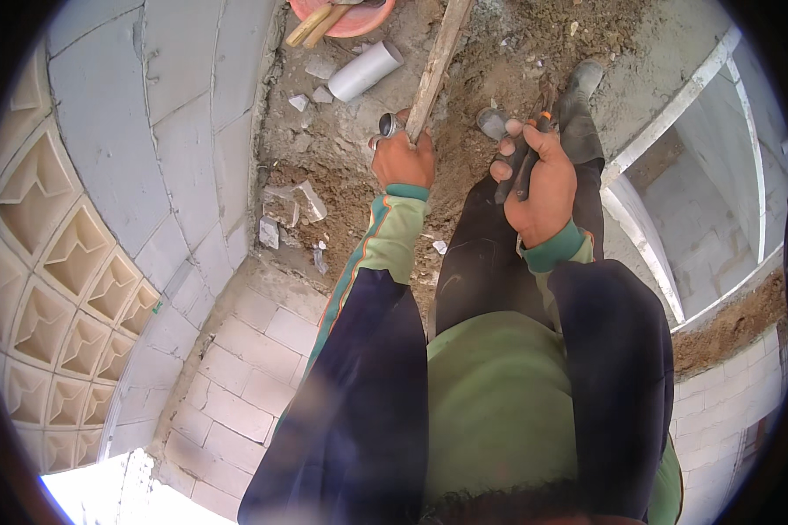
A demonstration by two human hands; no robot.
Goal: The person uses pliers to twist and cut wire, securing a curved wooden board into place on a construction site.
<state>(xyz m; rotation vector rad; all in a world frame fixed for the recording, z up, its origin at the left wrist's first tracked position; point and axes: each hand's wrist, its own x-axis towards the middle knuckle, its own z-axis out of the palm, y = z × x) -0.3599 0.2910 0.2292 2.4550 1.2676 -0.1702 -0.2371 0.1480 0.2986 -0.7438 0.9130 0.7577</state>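
Note:
My left hand (403, 162) is closed around the lower end of a rough wooden strip (438, 66), which runs up and away to the top edge. A small round-ended dark and silvery thing (388, 125) shows at the same hand's fingers; its kind is unclear. In my right hand (543, 188), palm up, lie dark-handled pliers (524, 171), the fingers curled about them. Their jaws point away from me, hard to make out against the soil and boot. A dark boot (580, 109) is just beyond that hand.
A white pipe piece (366, 72) lies on the soil near broken block chunks (293, 203). Behind it stands a red basin (359, 19) with wooden handles (317, 24). A grey block wall (184, 105) rises at left. To the right is a pale-framed opening (665, 109).

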